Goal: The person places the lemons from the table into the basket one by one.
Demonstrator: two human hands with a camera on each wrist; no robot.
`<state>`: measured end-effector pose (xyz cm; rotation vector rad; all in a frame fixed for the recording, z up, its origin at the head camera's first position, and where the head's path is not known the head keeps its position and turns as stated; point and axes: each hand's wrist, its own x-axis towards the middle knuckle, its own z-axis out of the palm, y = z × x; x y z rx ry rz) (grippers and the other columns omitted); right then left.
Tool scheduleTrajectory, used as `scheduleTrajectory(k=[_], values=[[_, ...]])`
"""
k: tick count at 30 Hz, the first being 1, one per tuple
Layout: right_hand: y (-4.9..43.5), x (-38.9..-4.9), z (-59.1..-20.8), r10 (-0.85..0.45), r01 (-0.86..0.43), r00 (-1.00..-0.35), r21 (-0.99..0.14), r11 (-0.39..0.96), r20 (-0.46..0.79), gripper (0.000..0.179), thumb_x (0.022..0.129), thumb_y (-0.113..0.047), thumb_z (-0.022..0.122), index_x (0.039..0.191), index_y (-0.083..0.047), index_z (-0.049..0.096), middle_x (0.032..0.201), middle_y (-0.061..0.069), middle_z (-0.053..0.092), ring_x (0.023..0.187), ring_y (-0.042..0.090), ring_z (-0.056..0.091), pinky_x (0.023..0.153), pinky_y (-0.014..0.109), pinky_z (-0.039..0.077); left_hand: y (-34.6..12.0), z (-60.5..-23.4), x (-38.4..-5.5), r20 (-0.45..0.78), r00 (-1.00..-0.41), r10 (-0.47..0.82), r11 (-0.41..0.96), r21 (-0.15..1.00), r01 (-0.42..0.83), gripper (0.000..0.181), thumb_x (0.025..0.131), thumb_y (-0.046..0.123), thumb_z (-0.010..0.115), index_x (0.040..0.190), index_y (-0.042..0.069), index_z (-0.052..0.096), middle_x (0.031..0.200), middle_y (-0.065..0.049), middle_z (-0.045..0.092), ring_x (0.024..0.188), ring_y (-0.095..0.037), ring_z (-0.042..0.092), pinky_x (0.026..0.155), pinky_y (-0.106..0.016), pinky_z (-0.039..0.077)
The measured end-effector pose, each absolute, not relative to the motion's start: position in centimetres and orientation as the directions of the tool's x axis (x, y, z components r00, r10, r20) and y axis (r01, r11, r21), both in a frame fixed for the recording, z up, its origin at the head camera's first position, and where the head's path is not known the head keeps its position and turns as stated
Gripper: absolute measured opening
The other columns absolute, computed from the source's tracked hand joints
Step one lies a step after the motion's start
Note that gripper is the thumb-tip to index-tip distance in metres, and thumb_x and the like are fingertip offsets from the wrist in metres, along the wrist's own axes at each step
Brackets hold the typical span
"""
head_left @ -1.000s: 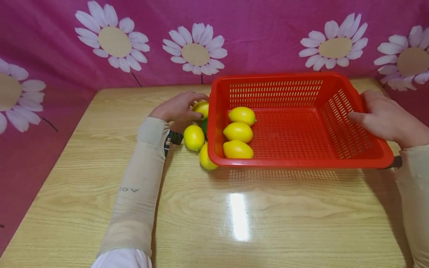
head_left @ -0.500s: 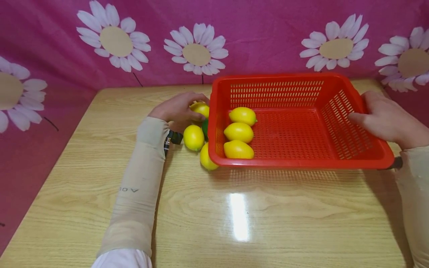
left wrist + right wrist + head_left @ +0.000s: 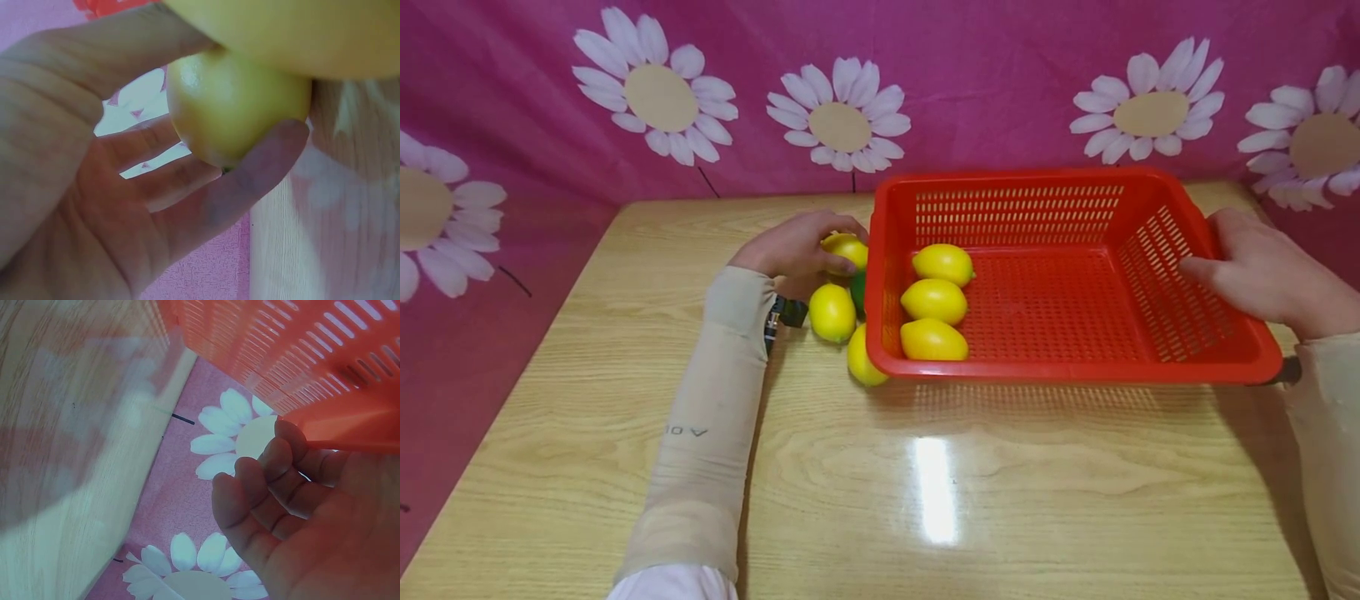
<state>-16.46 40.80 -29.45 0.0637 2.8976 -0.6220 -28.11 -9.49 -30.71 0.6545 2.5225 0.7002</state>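
Observation:
My left hand (image 3: 797, 244) holds a yellow lemon (image 3: 844, 252) just outside the left end of a red plastic basket (image 3: 1075, 372). In the left wrist view, thumb and fingers curve round this lemon (image 3: 234, 103), while another lemon (image 3: 300, 31) fills the top right corner. Two more lemons, one nearer (image 3: 832, 313) and one partly under the rim (image 3: 863, 357), lie beside the basket. A dark green thing (image 3: 857, 293) is mostly hidden there. Inside, three lemons (image 3: 934, 302) line the left end. My right hand (image 3: 1270, 271) grips the basket's right rim, fingers curled underneath in the right wrist view.
The wooden table (image 3: 1015, 500) stretches in front of the basket and to the left, with a bright light reflection on it. A pink cloth with white flowers (image 3: 838, 125) hangs behind the table's back edge. Black wrist cameras (image 3: 790, 312) sit by the hands.
The lemon under my left hand has shifted very slightly left. Both hands otherwise keep their places, and the basket and other lemons have not visibly moved; the whole view dips a little.

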Motion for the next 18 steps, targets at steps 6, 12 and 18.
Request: scheduleTrajectory(k=[6, 12, 18], values=[[40.76, -16.57, -29.36, -0.004, 0.062, -0.986, -0.386, 0.92, -0.168, 0.054, 0.098, -0.018, 0.06, 0.133, 0.015, 0.036, 0.108, 0.035, 0.056, 0.077, 0.032, 0.063, 0.059, 0.039, 0.057, -9.55, -30.77, -28.05, -0.27, -0.794, 0.544, 0.751, 0.58, 0.317, 0.041, 0.096, 0.024, 0.073, 0.136, 0.028, 0.063, 0.133, -0.001, 0.059, 0.126, -0.023, 0.049, 0.11, -0.047, 0.05], [40.67, -16.22, -29.26, 0.005, 0.08, -0.982, -0.396, 0.915, -0.188, 0.059, 0.099, -0.02, 0.06, 0.138, 0.014, 0.032, 0.114, 0.036, 0.055, 0.078, 0.031, 0.065, 0.064, 0.047, 0.063, -9.73, -30.87, -28.13, -0.259, -0.788, 0.558, 0.747, 0.57, 0.341, 0.045, 0.097, 0.024, 0.072, 0.14, 0.029, 0.062, 0.136, -0.001, 0.058, 0.127, -0.023, 0.049, 0.112, -0.048, 0.049], [40.57, -16.3, -29.23, 0.004, 0.079, -0.982, -0.396, 0.915, -0.187, 0.058, 0.099, -0.02, 0.059, 0.137, 0.014, 0.032, 0.114, 0.036, 0.054, 0.079, 0.033, 0.064, 0.064, 0.045, 0.062, -9.89, -30.81, -28.2, -0.252, -0.773, 0.582, 0.759, 0.511, 0.405, 0.043, 0.098, 0.025, 0.07, 0.141, 0.029, 0.064, 0.136, -0.003, 0.056, 0.127, -0.024, 0.047, 0.112, -0.048, 0.049]])
